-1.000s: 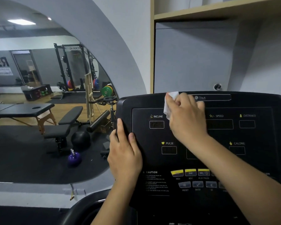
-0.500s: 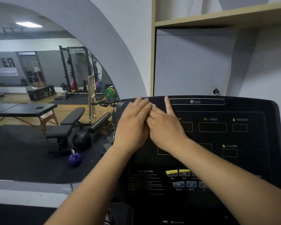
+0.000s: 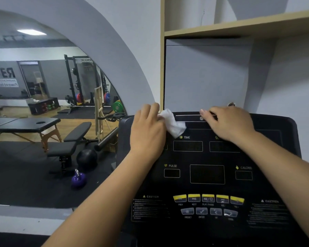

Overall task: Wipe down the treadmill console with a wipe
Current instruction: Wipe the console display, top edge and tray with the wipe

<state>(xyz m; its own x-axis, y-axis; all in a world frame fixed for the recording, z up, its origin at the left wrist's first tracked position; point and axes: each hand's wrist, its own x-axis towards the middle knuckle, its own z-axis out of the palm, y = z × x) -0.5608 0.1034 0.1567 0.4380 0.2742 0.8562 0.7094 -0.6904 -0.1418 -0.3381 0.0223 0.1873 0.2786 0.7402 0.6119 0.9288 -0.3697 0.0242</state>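
Now the left hand [image 3: 148,129] is gripping the white wipe [image 3: 173,124] at the top-left edge of the treadmill console [image 3: 268,186], having taken it from the right hand [image 3: 230,123], which is resting loose and empty along the console's top edge, so wiping is probably shifting leftward.

Treadmill console [image 3: 275,184], lower right of frame: TIME, PULSE, CALORIE beside display windows [image 3: 187,146]; CAUTION twice; PREV, NEXT, PLAY/PAUSE, PRESET, ENTER under buttons [image 3: 194,198].
Mirror [image 3: 25,175], left, lettering reversed: ROGUE on rack [image 3: 69,81]; R3 above banner [image 3: 4,84] reading "Powered by THE A".
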